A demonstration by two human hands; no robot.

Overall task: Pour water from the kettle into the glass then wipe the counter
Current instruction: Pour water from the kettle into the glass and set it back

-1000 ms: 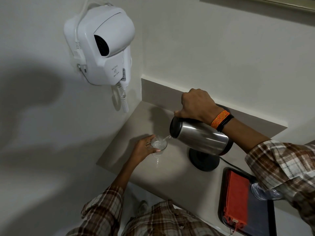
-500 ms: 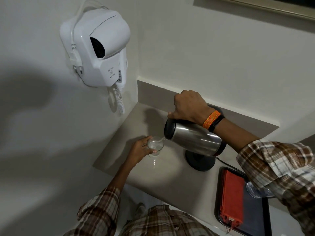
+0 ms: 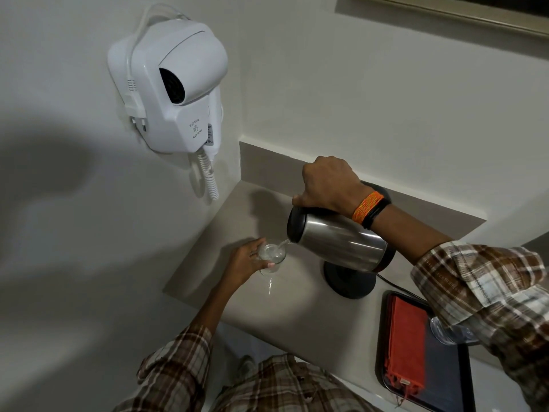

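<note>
My right hand (image 3: 326,184) grips the handle of a steel kettle (image 3: 338,242), which is tipped to the left above its black base (image 3: 349,282). A thin stream of water runs from the spout into a small clear glass (image 3: 271,254). The glass stands on the beige counter (image 3: 285,304), and my left hand (image 3: 245,260) is wrapped around it from the left. A folded red cloth (image 3: 405,343) lies on a dark tray (image 3: 445,373) at the lower right.
A white wall-mounted hair dryer (image 3: 175,87) with a coiled cord hangs on the left wall above the counter's corner. A second clear glass (image 3: 445,331) stands on the tray, partly behind my right sleeve. The kettle's cord (image 3: 389,281) runs right from the base.
The pour goes on with both hands holding as before. The water in the glass has risen slightly. My view has shifted a little, so everything sits slightly lower and further left.
</note>
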